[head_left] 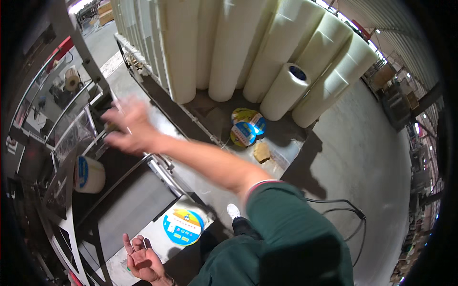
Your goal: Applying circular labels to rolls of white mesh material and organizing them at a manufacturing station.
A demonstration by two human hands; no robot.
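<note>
My right hand (126, 126) reaches far out to the left over a machine frame (90, 62); it is blurred by motion, and whether it grips anything I cannot make out. A metal roller bar (162, 169) lies just below that forearm. My left hand (143, 260) is low at the front, palm up with fingers loosely curled and nothing in it, above a pale metal plate (119, 271). Beside it lies a round blue and yellow labelled roll (183, 226). A white tape roll with a blue label (88, 174) sits on the machine at the left.
Tall white rolls (238, 47) stand packed on a pallet behind. Two small labelled rolls (245, 126) and a cardboard scrap (261, 151) lie at their base. Black cables (343, 205) run over the grey concrete floor on the right. A dark belt surface (129, 205) slopes below the roller.
</note>
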